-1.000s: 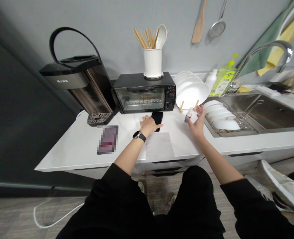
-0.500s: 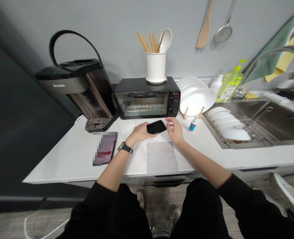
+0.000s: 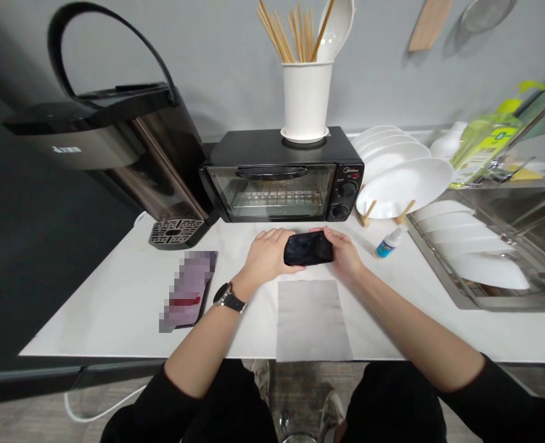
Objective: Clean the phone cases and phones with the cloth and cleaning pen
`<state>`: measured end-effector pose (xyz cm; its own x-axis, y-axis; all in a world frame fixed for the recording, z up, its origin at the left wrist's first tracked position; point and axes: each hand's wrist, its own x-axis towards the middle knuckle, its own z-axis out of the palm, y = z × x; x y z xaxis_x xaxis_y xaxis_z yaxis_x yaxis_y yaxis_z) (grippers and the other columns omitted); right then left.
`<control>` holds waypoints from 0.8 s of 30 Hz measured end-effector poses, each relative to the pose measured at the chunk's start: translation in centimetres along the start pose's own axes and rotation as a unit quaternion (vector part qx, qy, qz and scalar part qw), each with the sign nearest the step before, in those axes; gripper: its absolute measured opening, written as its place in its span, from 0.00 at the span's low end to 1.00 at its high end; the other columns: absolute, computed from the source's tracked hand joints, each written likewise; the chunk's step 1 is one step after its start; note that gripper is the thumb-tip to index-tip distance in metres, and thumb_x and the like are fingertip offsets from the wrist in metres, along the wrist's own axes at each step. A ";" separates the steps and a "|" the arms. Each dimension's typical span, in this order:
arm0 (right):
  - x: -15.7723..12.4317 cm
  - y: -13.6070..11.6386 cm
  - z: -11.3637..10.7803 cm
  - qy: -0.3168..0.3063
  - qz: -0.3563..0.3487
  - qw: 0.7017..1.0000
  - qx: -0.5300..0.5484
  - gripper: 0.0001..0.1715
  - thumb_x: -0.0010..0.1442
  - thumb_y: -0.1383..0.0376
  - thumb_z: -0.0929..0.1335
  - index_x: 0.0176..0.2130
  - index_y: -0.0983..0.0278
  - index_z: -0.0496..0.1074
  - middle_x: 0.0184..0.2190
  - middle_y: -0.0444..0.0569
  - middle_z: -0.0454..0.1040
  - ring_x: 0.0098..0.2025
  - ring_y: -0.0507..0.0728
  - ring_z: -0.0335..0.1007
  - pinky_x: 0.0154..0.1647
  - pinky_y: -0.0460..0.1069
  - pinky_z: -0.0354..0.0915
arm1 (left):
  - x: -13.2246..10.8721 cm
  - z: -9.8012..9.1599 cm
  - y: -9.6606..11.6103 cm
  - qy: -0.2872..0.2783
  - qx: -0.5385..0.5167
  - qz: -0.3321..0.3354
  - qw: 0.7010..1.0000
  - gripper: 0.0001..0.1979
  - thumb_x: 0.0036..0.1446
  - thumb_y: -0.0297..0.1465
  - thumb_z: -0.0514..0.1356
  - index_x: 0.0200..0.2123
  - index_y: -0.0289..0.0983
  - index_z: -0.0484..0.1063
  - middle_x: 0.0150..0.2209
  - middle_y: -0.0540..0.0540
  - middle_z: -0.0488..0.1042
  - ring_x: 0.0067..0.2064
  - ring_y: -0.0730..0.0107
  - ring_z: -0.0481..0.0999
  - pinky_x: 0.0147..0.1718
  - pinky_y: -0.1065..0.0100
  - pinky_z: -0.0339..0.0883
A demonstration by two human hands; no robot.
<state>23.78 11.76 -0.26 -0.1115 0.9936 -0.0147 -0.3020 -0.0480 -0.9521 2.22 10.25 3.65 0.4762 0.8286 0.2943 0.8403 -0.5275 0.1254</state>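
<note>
A black phone (image 3: 308, 248) is held crosswise just above the white counter (image 3: 115, 301), in front of the toaster oven (image 3: 279, 175). My left hand (image 3: 266, 255), with a watch on the wrist, grips its left end. My right hand (image 3: 345, 251) grips its right end. A grey cloth (image 3: 312, 320) lies flat on the counter right below the phone, reaching the front edge. A small white dropper bottle with a blue label (image 3: 387, 243) lies to the right of my right hand, apart from it.
A second phone with a blurred screen (image 3: 188, 290) lies at the left. A black water dispenser (image 3: 115, 141) stands behind it. A white utensil holder (image 3: 306, 98) tops the oven. White plates (image 3: 401, 178) in racks, a sink (image 3: 521, 221) and a green soap bottle (image 3: 485, 138) are at the right.
My right hand left the dropper bottle and came over to the phone. Both hands now hold the phone, turned crosswise above the cloth. The view has drawn closer to the counter.
</note>
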 end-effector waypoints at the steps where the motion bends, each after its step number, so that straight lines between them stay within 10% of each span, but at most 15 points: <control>1: -0.3 -0.2 0.1 0.000 0.011 1.000 0.020 0.34 0.52 0.36 0.76 0.41 0.62 0.83 0.36 0.51 0.86 0.39 0.64 0.82 0.43 0.56 0.74 | -0.1 -0.1 0.0 0.005 0.003 0.009 1.000 0.37 0.46 0.55 0.77 0.52 0.39 0.73 0.48 0.42 0.81 0.50 0.47 0.79 0.49 0.54 0.66; 24: -2.1 -2.0 0.6 0.005 0.140 0.974 0.177 0.21 0.57 0.46 0.76 0.39 0.58 0.83 0.36 0.46 0.86 0.42 0.62 0.81 0.47 0.54 0.72 | -0.9 -0.7 0.3 0.077 0.020 0.061 0.995 0.39 0.46 0.52 0.78 0.55 0.38 0.73 0.46 0.44 0.80 0.47 0.51 0.80 0.44 0.55 0.70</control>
<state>24.08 9.72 1.80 -0.2287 0.9372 -0.2634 -0.5688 -0.3483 -0.7451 1.84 9.26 4.09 0.5321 0.7188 0.4474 0.7901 -0.6114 0.0427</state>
